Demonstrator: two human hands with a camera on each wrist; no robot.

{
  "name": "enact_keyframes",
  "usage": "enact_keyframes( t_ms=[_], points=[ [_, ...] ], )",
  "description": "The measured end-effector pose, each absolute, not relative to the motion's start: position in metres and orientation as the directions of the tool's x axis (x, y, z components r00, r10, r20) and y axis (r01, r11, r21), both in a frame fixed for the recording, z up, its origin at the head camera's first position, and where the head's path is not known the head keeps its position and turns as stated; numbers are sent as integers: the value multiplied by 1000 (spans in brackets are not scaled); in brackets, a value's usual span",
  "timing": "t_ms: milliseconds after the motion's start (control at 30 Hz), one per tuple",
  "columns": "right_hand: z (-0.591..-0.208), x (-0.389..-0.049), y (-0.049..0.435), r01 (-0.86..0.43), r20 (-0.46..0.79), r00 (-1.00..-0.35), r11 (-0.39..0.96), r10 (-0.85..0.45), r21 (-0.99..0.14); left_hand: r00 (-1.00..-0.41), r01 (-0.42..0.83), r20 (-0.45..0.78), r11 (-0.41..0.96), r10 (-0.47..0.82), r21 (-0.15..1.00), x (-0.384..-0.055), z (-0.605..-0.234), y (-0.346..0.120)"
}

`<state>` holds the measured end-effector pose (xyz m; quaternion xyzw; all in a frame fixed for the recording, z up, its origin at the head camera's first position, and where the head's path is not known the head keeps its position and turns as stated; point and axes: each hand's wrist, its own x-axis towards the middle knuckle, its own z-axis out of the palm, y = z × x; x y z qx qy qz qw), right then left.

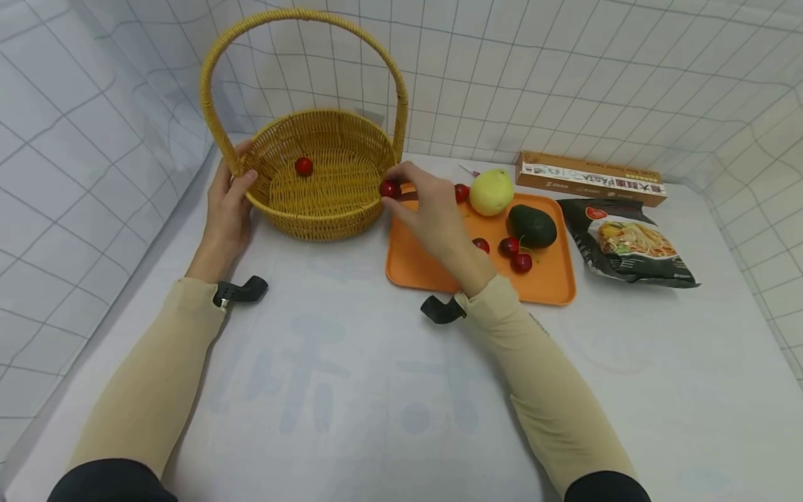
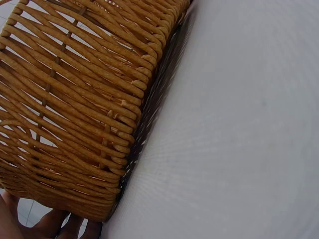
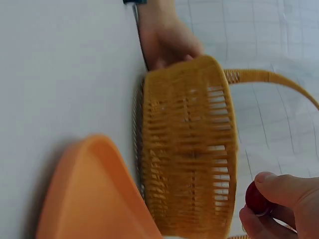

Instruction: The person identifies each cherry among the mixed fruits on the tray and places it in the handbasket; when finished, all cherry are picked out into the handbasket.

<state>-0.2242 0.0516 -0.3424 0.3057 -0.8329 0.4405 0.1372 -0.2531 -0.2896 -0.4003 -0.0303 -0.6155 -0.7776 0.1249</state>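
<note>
A yellow wicker basket (image 1: 323,222) with a tall arched handle stands at the back left, one cherry (image 1: 304,166) lying inside. At its left side my left hand (image 1: 228,199) grips the rim, thumb on the near side and fingers mostly hidden behind the weave. My right hand (image 1: 429,209) pinches a dark red cherry (image 1: 390,189) between thumb and fingertips beside the basket's right rim. In the right wrist view this cherry (image 3: 258,199) is above the rim's level. Below the right hand is an orange tray (image 1: 414,272) with several more cherries (image 1: 521,263), partly hidden by the hand.
A yellow-green pear-like fruit (image 1: 491,192) and a dark green avocado (image 1: 532,226) lie on the tray. Behind it is a brown pasta box (image 1: 590,178); to the right lies a black food packet (image 1: 627,242). White gridded sheeting (image 1: 564,77) encloses the table (image 1: 351,390).
</note>
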Motion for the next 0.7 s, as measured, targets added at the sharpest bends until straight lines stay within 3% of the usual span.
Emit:
enact_keyframes(
  t_ms=[300,700],
  points=[
    [-346,-212,34,-692,512,-719,420,-470,-587,-969,225,198,-203,-145,953,-253,-400,-291],
    [-348,-216,38,-674,516,-739,468,-434,-572,-971,219,193,-194,-143,956,-252,-399,-290]
  ],
)
